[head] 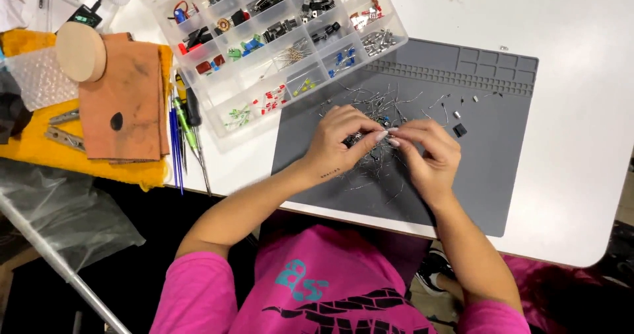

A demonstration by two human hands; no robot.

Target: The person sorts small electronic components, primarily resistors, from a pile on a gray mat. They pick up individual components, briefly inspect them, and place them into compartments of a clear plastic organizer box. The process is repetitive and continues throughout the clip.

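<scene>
Both hands, left hand [340, 139] and right hand [429, 152], pinch tiny parts; many loose parts [389, 106] lie unsorted beside the half-filled box [264, 43].

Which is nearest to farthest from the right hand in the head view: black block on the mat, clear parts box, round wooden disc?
From the right hand:
1. Small black block, on the grey mat just off the hand's outer side.
2. Clear parts box, at the mat's far corner, past the left hand.
3. Round wooden disc, far across the table on the brown leather.
</scene>
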